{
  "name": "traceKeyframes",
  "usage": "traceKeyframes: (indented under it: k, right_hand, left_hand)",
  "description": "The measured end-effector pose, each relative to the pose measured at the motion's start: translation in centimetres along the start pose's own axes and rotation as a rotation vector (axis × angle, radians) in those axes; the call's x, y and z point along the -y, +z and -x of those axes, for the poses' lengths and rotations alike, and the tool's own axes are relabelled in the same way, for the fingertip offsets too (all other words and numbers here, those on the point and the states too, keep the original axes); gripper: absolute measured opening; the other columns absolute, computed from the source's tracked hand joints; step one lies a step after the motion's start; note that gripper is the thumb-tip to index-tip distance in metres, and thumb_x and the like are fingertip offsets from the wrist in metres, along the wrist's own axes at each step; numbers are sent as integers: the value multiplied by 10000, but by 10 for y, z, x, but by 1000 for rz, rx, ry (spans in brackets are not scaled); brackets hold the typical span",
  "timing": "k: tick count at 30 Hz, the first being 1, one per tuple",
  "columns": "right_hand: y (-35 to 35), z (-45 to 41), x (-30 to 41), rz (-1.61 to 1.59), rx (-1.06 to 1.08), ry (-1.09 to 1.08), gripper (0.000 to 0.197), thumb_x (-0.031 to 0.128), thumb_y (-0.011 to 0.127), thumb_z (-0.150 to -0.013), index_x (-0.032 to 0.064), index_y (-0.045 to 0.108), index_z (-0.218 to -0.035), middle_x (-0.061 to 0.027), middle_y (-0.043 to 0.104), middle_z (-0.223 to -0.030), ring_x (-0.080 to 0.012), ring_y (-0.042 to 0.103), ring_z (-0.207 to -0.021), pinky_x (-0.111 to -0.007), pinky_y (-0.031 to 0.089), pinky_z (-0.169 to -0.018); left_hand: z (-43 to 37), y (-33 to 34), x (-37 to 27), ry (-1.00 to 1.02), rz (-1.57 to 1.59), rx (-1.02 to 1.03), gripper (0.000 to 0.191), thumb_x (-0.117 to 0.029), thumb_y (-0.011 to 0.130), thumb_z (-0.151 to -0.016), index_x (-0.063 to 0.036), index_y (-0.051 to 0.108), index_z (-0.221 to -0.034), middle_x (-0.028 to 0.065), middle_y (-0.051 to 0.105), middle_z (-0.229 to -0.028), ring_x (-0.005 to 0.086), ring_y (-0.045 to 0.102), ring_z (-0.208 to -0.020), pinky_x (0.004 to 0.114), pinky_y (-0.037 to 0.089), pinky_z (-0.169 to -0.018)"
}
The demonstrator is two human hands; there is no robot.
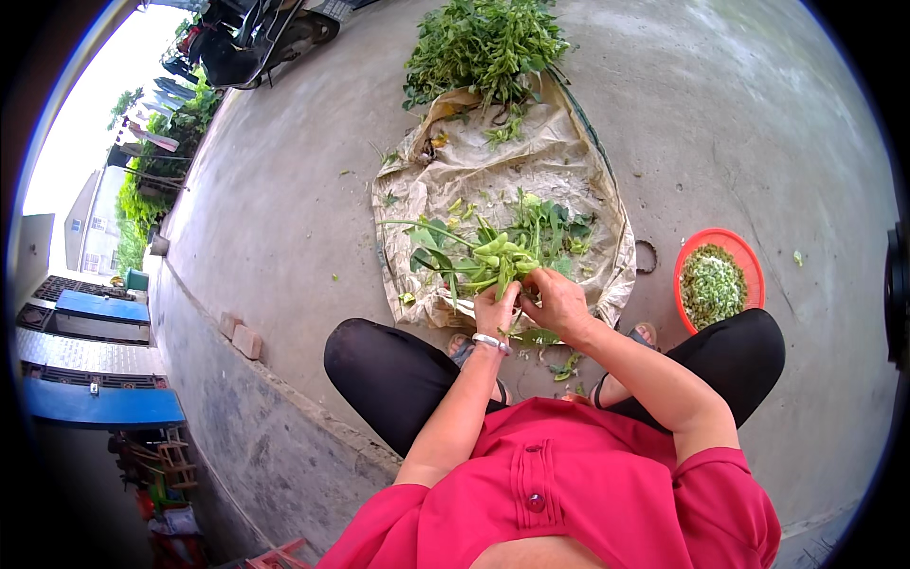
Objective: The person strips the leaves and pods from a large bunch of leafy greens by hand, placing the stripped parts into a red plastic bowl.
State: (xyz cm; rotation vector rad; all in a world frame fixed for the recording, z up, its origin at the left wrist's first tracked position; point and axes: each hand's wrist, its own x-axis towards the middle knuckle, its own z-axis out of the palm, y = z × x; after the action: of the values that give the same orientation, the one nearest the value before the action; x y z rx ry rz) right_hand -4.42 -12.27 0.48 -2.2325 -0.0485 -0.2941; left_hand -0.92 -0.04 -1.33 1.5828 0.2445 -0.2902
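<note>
My left hand (495, 311), with a silvery bracelet at the wrist, grips a bean plant stalk hung with plump green pods (501, 257) and leaves. Close against it, my right hand (559, 304) pinches the same plant near the base of the pods; its fingertips are partly hidden. Beneath both hands spreads a pale woven plastic sack (498, 174), strewn with loose leaves (554, 220) and scraps of plant.
A large heap of leafy bean plants (487, 46) lies at the sack's far end. On the right, a red plastic basin (758, 270) holds small green pieces. Two bricks (247, 342) lie along the left ledge, and a motor scooter (234, 57) stands far left.
</note>
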Motion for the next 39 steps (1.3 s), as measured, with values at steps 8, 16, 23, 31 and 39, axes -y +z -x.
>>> traceKeyframes:
  k: [8, 16, 23, 31, 39]
  right_hand:
    - [-7, 0, -3, 93, -9, -82, 178, 194, 579, -699, 54, 523, -794, -96, 531, -724, -271, 532, -699, -357, 432, -581]
    - [-11, 0, -4, 142, -4, -214, 145, 193, 585, -684, 60, 553, -729, -84, 526, -678, -260, 538, -683, -350, 438, -572]
    - [-10, 1, -3, 148, -14, -219, 119, 167, 592, -676, 61, 552, -709, -85, 511, -667, -260, 533, -641, -348, 428, -538]
    - [-6, -7, -11, -235, 197, 209, 192, 190, 597, -681, -2, 583, -674, -106, 547, -582, -259, 490, -483, -335, 390, -468]
    - [-2, -12, -21, -417, 205, 317, 222, 187, 532, -695, -31, 572, -678, -112, 517, -522, -128, 451, -456, -286, 377, -456]
  left_hand:
    - [-6, -6, 2, -154, 130, 57, 171, -181, 613, -690, -21, 577, -740, 40, 565, -641, 106, 522, -524, 213, 397, -464]
    - [-5, -11, 0, -87, -17, 142, 134, -162, 612, -696, -44, 563, -734, 23, 537, -593, 99, 504, -499, 200, 383, -431]
    - [-12, -14, 12, -153, 208, 225, 161, -135, 658, -674, -60, 533, -740, 5, 504, -605, 92, 467, -485, 199, 368, -410]
    - [-11, -13, 19, -140, 388, 243, 201, -168, 672, -678, -61, 526, -764, 0, 504, -636, 89, 465, -520, 202, 388, -461]
    - [-10, -12, 19, -38, 317, 345, 171, -169, 662, -691, -92, 533, -773, -29, 497, -642, 70, 451, -530, 199, 367, -461]
